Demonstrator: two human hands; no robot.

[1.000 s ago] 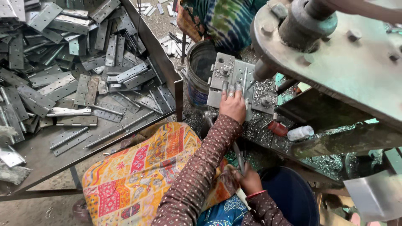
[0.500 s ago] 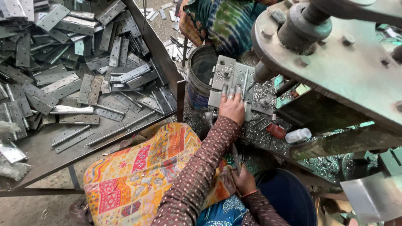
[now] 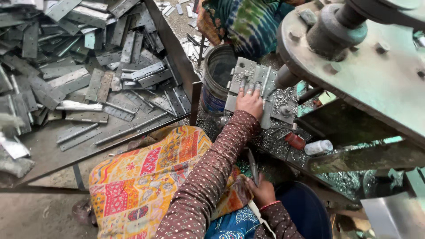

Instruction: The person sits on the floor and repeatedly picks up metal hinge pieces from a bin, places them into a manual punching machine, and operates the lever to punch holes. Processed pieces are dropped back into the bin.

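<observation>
The left hand (image 3: 249, 102) was laid flat, fingers spread, on a grey metal plate (image 3: 252, 88) beneath the press (image 3: 354, 57); the plate's long axis ran away from the person, just beside a dark bucket (image 3: 217, 84). The right hand (image 3: 262, 191) was closed around a thin metal strip (image 3: 253, 166), held upright and pointing away. Hinge plates (image 3: 88, 66) were heaped on the bench (image 3: 53, 152).

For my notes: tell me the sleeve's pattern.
Brown sleeve with small white dots; head view shows it.
</observation>
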